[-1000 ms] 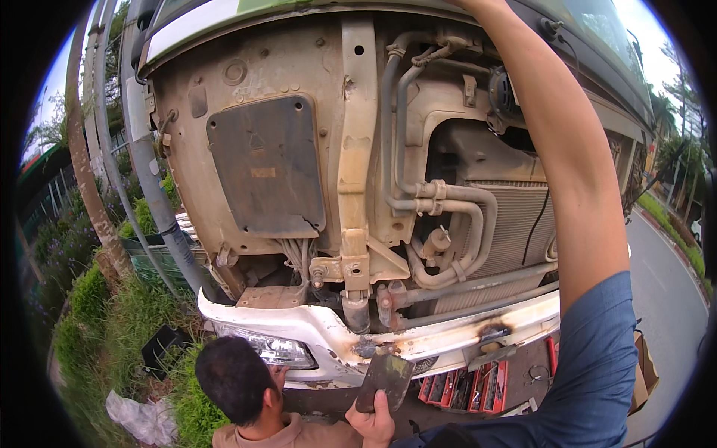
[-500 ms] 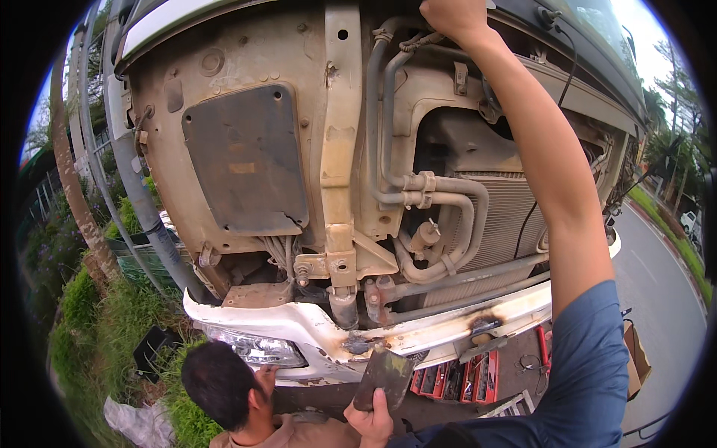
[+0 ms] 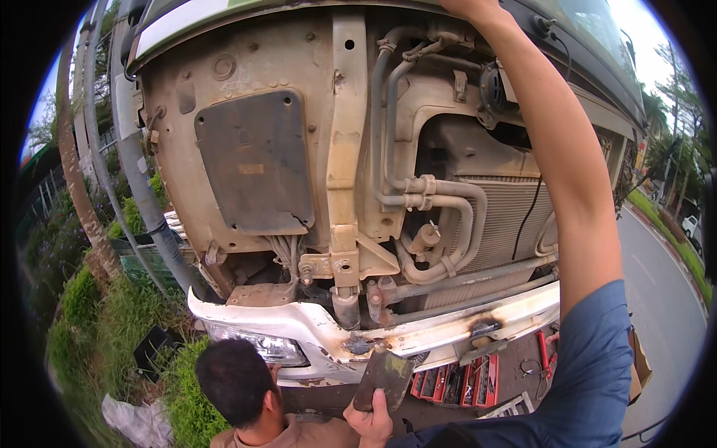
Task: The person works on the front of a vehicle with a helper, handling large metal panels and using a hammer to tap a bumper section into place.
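Observation:
At the lower middle, my left hand (image 3: 370,423) grips a dark, flat rectangular plate (image 3: 383,379), thumb across its front. The plate's upper edge overlaps the white bumper (image 3: 441,329), near a patch of chipped, rusty paint. My right arm reaches up high past the radiator (image 3: 500,224). At the top edge, my right hand (image 3: 476,7) is by the lower rim of the vehicle's raised front panel (image 3: 198,26); its fingers are cut off, so what they hold cannot be seen.
A co-worker's head (image 3: 235,381) is at lower left, beside the headlight (image 3: 272,349). Two grey hoses (image 3: 381,112) run down the exposed front. Below the bumper lies a red toolbox (image 3: 455,381) of tools. A pole (image 3: 138,172) stands left; a cardboard box (image 3: 639,366) is at right.
My right hand has shifted right and further out of the top edge, uncovering a round dark part behind the arm. The co-worker's head has moved right. The plate stays in my left hand.

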Demonstrator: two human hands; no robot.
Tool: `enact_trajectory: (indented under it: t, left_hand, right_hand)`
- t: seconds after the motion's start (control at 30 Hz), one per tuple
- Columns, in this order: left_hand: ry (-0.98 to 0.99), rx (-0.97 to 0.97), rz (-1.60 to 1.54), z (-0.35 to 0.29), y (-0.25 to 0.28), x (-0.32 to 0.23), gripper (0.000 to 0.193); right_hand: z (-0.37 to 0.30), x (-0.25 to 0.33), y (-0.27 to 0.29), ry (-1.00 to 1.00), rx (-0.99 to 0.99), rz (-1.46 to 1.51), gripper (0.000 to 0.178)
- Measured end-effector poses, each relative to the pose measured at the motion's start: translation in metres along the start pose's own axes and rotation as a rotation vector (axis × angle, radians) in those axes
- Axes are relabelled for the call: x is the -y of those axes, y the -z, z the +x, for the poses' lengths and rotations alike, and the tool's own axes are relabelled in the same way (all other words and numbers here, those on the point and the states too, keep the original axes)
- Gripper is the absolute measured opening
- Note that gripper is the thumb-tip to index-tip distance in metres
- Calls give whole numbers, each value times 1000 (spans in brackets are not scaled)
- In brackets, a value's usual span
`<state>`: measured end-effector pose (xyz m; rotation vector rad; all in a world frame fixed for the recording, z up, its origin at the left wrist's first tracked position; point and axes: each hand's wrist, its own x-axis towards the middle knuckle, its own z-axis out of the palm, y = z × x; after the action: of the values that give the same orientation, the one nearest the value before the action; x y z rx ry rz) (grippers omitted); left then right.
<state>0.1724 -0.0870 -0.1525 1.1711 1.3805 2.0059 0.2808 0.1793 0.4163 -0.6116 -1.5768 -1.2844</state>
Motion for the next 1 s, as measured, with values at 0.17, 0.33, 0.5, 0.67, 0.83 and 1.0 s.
enact_trajectory:
  t: [0.17, 0.33, 0.5, 0.67, 0.83, 1.0]
  left_hand:
    - [138, -62, -74, -8, 5, 2, 19]
    - [273, -242, -388, -2, 9, 5, 31]
    - [316, -272, -755, 22, 1, -30, 40]
    - [58, -263, -669, 41, -27, -58, 37]
    - [95, -246, -583, 32, -44, -64, 35]
    - [206, -277, -510, 8, -61, -69, 36]
  right_hand:
    - [7, -1, 3, -78, 49, 102, 28]
    - [-53, 33, 55, -356, -75, 716, 17]
    - [-209, 89, 101, -941, 99, 1781, 35]
    - [-344, 151, 150, -1482, 156, 1893, 33]
    - [-404, 187, 208, -1717, 183, 1870, 33]
    - [-452, 175, 266, -1337, 514, 1581, 36]
